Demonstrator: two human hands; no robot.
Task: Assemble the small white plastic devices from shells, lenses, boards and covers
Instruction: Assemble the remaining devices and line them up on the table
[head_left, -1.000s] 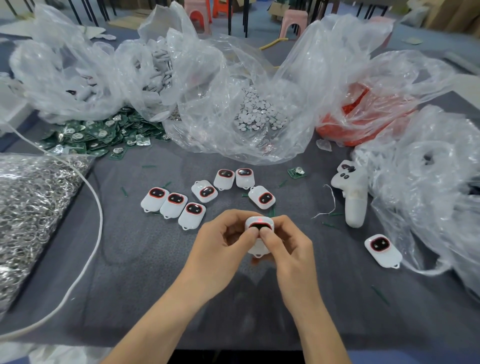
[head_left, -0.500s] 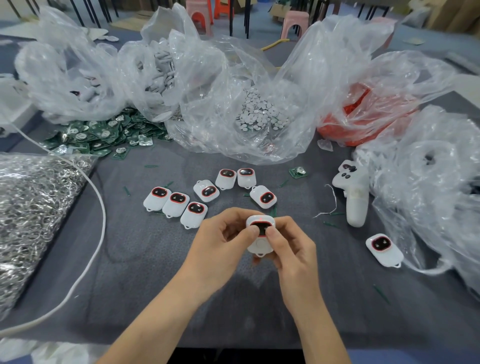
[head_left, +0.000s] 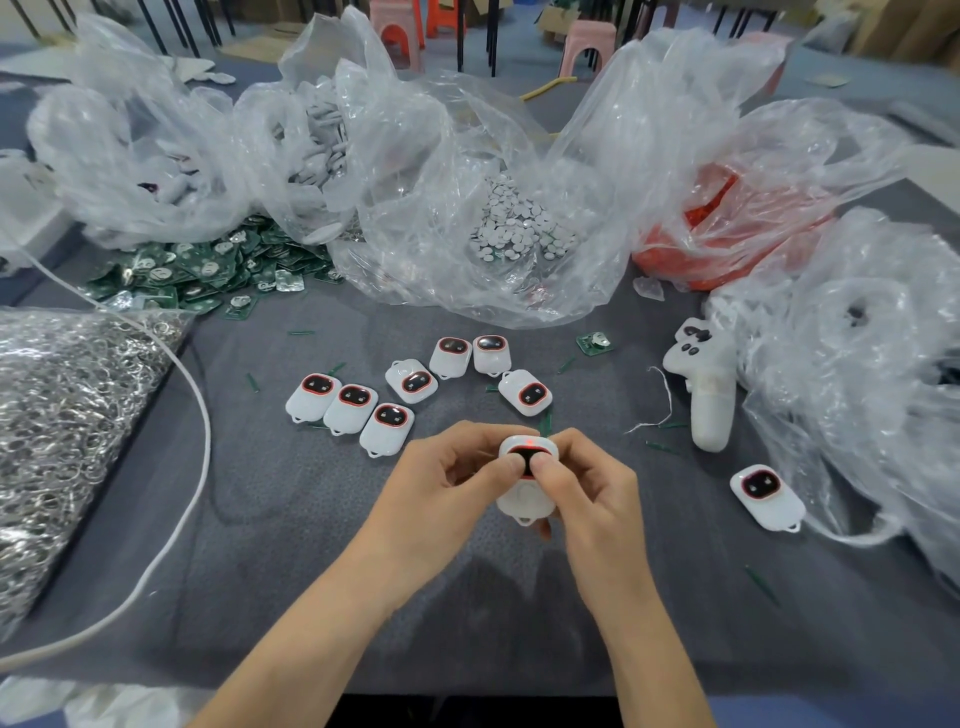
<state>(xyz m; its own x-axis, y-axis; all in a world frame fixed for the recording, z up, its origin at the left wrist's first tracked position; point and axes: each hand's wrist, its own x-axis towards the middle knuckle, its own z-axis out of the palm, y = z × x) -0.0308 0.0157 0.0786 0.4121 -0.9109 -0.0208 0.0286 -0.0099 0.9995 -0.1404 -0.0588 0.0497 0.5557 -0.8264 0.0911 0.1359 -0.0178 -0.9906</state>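
A small white device (head_left: 523, 498) with a dark, red-rimmed lens is held upright above the grey table (head_left: 270, 509). My left hand (head_left: 441, 483) grips its left side and my right hand (head_left: 592, 493) its right side, both thumbs pressing on the lens. A red light glows at the lens top. Several finished white devices (head_left: 395, 400) lie in a loose row just beyond my hands. One more device (head_left: 766, 496) lies alone at the right. Green boards (head_left: 208, 273) are heaped at the back left, and one single board (head_left: 594, 343) lies near the row.
Clear plastic bags hold white discs (head_left: 519, 228), white shells (head_left: 317, 140) and orange parts (head_left: 727, 234). A bag of metal rings (head_left: 67, 415) lies at the left with a white cable (head_left: 192, 452) across it. A white handheld controller (head_left: 706, 395) rests at the right beside crumpled plastic (head_left: 857, 389).
Both thumbs have slid up onto the lens of the held device, and the red light at its top shows again. The hands stay in the same place.
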